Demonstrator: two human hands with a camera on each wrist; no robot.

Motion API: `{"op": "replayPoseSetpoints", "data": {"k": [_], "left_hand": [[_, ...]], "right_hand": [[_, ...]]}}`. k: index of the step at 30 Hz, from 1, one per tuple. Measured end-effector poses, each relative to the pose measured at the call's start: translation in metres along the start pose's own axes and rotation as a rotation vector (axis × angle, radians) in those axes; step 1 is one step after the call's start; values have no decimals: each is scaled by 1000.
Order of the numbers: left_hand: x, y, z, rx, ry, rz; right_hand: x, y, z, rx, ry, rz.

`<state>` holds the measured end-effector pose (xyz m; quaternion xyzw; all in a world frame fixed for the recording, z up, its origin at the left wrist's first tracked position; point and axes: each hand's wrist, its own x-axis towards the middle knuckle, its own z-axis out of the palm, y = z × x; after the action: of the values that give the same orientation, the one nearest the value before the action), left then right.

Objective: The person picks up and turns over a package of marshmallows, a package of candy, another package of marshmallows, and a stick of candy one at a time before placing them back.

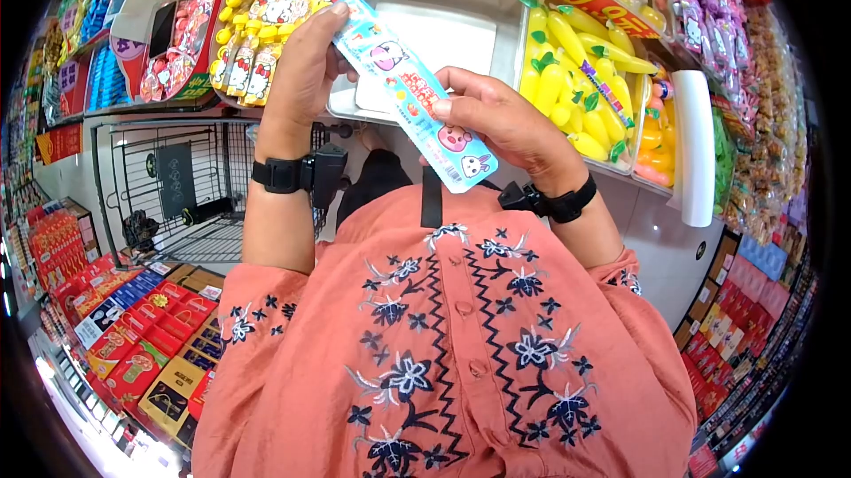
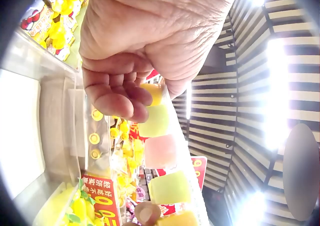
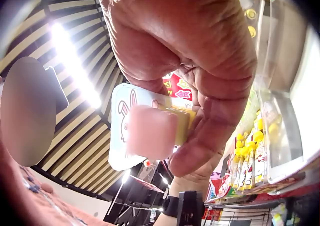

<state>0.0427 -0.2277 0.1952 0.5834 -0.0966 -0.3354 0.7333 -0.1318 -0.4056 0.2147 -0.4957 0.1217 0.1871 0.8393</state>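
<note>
A long strip pack of jelly cups [image 1: 412, 93] with a light-blue lid printed with cartoon animals is held slantwise above an open bin. My left hand [image 1: 306, 66] pinches its upper end between thumb and fingers. Near the lower end my right hand [image 1: 505, 119] grips it, thumb on the printed face and fingers beneath. From the left wrist view, yellow, green and pink cups [image 2: 161, 152] line the underside, below my curled left fingers [image 2: 112, 103]. A pink cup [image 3: 152, 133] shows close up in the right wrist view, beside my right fingers [image 3: 192, 153].
Below the pack is a clear plastic bin [image 1: 452, 31] with a white base. Yellow fruit-shaped packs [image 1: 576, 79] fill the bin to the right, beside a white roll [image 1: 693, 146]. Hello Kitty packs [image 1: 257, 66] lie left. A black wire cart [image 1: 177, 186] stands at lower left.
</note>
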Motion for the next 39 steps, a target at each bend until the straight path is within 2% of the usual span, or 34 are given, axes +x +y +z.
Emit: {"op": "replayPoseSetpoints", "data": {"k": [25,39], "left_hand": [[-5,-11,-13,-75,9,14],[-20,-8,-14,-91,43,42]], "right_hand": [[7,9,-7,80,-57,-19],[3,0,-5,65,31,-18]]}}
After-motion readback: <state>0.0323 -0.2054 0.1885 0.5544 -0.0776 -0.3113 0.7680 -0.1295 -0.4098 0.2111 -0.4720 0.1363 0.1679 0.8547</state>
